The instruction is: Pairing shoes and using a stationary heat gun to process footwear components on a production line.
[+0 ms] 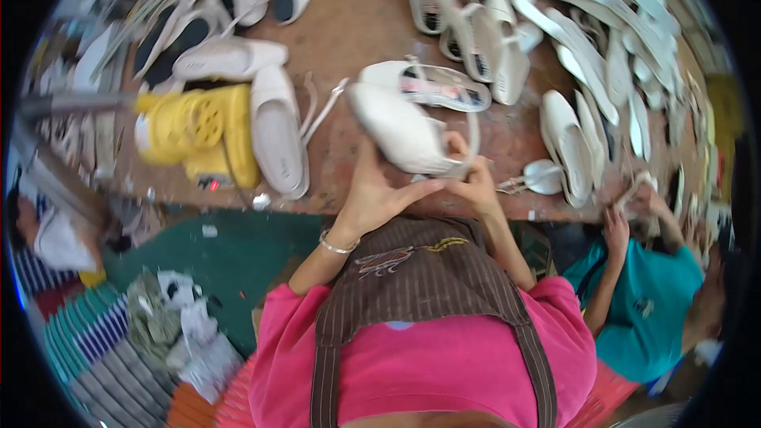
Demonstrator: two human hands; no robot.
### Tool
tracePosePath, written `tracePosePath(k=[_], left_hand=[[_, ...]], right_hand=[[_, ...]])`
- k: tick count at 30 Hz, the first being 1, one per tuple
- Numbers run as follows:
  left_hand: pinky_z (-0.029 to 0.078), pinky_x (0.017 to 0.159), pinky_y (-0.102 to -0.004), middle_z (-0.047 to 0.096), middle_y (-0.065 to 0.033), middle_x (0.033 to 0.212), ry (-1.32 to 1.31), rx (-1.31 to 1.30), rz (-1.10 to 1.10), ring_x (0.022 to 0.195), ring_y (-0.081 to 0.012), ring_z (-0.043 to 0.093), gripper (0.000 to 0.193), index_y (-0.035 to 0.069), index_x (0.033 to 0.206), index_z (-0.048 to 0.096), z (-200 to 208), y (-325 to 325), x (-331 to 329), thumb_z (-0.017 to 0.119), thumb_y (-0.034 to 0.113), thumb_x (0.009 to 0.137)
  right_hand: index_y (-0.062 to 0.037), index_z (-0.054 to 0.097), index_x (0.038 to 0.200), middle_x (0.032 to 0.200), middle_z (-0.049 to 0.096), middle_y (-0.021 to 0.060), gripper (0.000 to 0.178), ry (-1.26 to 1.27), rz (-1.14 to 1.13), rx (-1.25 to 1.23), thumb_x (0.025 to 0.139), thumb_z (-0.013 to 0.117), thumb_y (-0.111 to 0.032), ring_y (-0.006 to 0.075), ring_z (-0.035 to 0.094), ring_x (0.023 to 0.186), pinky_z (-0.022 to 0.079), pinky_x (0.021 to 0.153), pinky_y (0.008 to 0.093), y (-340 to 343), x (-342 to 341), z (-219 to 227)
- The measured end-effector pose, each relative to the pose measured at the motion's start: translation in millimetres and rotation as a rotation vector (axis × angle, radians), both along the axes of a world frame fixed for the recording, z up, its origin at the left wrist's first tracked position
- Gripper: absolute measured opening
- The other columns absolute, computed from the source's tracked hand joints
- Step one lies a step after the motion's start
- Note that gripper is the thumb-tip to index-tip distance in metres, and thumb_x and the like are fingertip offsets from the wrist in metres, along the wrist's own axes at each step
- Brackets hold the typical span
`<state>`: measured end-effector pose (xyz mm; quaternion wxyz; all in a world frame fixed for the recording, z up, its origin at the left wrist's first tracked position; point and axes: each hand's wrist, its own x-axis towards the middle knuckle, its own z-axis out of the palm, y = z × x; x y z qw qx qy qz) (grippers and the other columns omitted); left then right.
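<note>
A white shoe (399,128) is held just above the near edge of the table, its toe pointing up and left. My left hand (374,190) is closed on its side from below, with the thumb stretched toward the heel. At the heel end my right hand (470,178) grips the shoe, fingers bent round its rim. A pale strap (474,135) rises in a loop beside that hand. Just behind lies another white shoe (432,85) with its patterned inside showing. To the left rests a shoe with a pale insole (277,135), its thin strap trailing toward my left hand.
A yellow machine (198,131) stands at the left of the brown tabletop (349,28). White shoes (476,28) lie at the back, and loose insoles (571,40) pile up at the right. A co-worker in a teal shirt (646,301) handles something at the right edge.
</note>
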<state>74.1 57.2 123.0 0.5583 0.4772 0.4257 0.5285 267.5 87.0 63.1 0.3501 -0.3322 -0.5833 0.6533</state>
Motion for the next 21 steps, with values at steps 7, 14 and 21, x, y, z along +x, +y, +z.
tracePosePath(k=[7, 14, 21], left_hand=[[0.041, 0.091, -0.031, 0.054, -0.0113, 0.113, -0.15, -0.226, 0.281, 0.1, -0.018, 0.053, 0.054, -0.004, 0.122, 0.045, -41, -11, -8, 0.068, 0.0, 0.074], [0.045, 0.092, -0.0366, 0.045, -0.0244, 0.127, -0.375, -0.177, 0.12, 0.105, -0.0272, 0.055, 0.07, 0.001, 0.135, 0.027, -27, 10, -8, 0.064, 0.021, 0.079], [0.052, 0.083, -0.0384, 0.036, -0.0283, 0.134, -0.483, -0.288, -0.044, 0.105, -0.0309, 0.056, 0.082, 0.001, 0.137, 0.023, -34, -1, -11, 0.066, 0.036, 0.076]], right_hand=[[-0.0053, 0.059, 0.114, 0.119, 0.05, 0.0176, 0.049, -0.491, -0.12, 0.653, 0.069, 0.074, -0.016, 0.0338, 0.047, 0.11, 0.035, 0.096, 0.0431, 19, 43, 41], [-0.0208, 0.051, 0.125, 0.129, 0.041, 0.0205, 0.068, -1.478, -0.852, 0.604, 0.062, 0.077, -0.02, 0.0378, 0.04, 0.116, 0.036, 0.093, 0.047, -18, 181, 0], [-0.0246, 0.054, 0.124, 0.117, 0.049, 0.0154, 0.068, -1.494, -0.828, 0.393, 0.06, 0.077, -0.019, 0.0357, 0.042, 0.113, 0.038, 0.091, 0.0417, -23, 203, -8]])
